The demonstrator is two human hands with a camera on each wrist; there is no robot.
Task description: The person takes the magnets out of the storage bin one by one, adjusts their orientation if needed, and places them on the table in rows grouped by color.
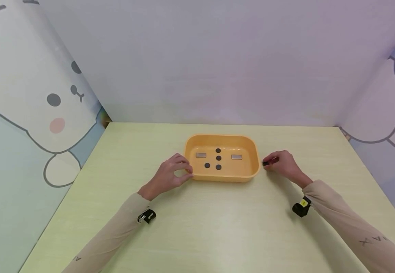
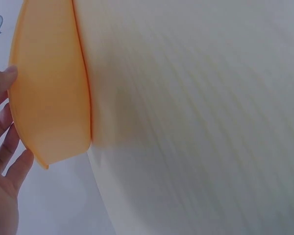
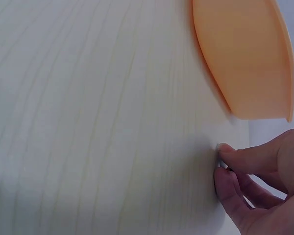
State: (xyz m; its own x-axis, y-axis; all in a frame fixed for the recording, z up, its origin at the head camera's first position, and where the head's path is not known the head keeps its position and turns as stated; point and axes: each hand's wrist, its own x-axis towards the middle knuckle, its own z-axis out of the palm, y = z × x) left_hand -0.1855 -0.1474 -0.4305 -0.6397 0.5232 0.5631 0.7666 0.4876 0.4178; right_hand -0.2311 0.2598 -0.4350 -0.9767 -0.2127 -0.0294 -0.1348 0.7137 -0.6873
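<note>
A shallow orange plastic tray (image 1: 223,178) sits on the table. Inside it lie several dark round discs (image 1: 218,158) and two flat silvery rectangular bars (image 1: 236,157). At the tray's near left corner, my left hand (image 1: 171,172) holds the rim between thumb and fingers; the left wrist view shows its fingers (image 2: 19,166) at the tray's edge. Just past the right end of the tray, my right hand (image 1: 282,163) pinches a small dark piece (image 1: 265,163) between thumb and fingertips, low over the table. Most of that piece is hidden by the fingers (image 3: 230,188).
The pale wood-grain table (image 1: 218,223) spreads around the tray. Behind it rises a plain whitish wall (image 1: 218,68), and a cartoon-printed panel (image 1: 23,87) flanks the left side. Each wrist carries a small black camera (image 1: 301,207).
</note>
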